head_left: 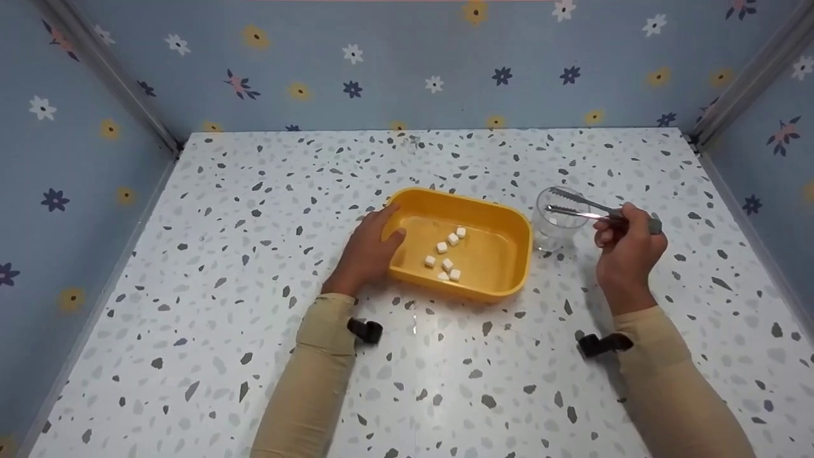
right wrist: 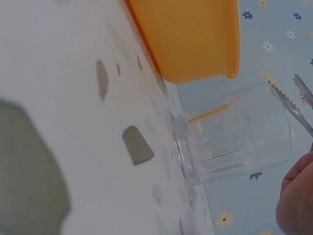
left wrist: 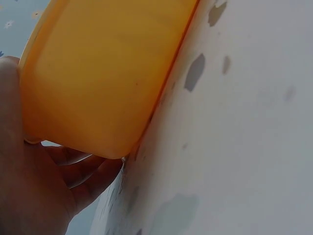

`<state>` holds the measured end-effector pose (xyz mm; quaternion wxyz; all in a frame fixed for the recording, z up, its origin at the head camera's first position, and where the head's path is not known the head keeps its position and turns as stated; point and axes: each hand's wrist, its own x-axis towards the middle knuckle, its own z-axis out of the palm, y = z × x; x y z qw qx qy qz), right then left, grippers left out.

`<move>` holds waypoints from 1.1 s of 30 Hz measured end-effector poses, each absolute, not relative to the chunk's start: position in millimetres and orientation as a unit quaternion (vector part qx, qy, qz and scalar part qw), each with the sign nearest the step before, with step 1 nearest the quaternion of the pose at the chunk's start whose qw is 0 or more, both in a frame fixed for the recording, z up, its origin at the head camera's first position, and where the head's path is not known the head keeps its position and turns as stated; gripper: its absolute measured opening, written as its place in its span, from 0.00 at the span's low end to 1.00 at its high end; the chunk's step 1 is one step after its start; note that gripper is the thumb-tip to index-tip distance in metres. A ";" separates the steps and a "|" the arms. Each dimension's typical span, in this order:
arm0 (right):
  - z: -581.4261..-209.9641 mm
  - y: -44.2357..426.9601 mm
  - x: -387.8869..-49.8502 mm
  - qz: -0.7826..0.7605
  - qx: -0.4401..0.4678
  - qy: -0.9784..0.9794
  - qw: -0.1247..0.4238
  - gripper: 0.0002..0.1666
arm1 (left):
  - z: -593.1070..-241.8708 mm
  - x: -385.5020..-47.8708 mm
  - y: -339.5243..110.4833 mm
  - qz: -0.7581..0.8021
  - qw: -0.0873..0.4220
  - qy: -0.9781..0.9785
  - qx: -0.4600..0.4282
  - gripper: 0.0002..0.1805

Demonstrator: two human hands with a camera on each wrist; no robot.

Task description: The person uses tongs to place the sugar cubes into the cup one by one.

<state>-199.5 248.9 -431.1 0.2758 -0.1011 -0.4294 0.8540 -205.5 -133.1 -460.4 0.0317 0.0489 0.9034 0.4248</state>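
Note:
A yellow rectangular tub [head_left: 509, 251] sits mid-table with several small white cubes [head_left: 453, 239] inside. My left hand [head_left: 367, 251] grips its left end, thumb over the rim and fingers along the outer wall, as the left wrist view also shows [left wrist: 54, 181]. Right of the tub, close beside it, an upright clear glass [right wrist: 239, 142] stands; something small and whitish shows low inside it. My right hand [head_left: 633, 254] holds metal tongs [head_left: 588, 202] with a dark grey handle. The tongs' serrated tips are spread over the glass mouth, with nothing visible between them.
The white speckled tabletop [head_left: 254, 191] is bounded by blue flowered panels [head_left: 407, 57] at the back and both sides. A black strap mount [head_left: 365, 331] sits on the left wrist and another [head_left: 601, 345] on the right.

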 end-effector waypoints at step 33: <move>-421.5 225.4 -184.3 0.854 -0.005 -0.478 0.205 0.18 | -463.1 -206.5 -134.6 0.418 0.039 0.906 0.051 0.32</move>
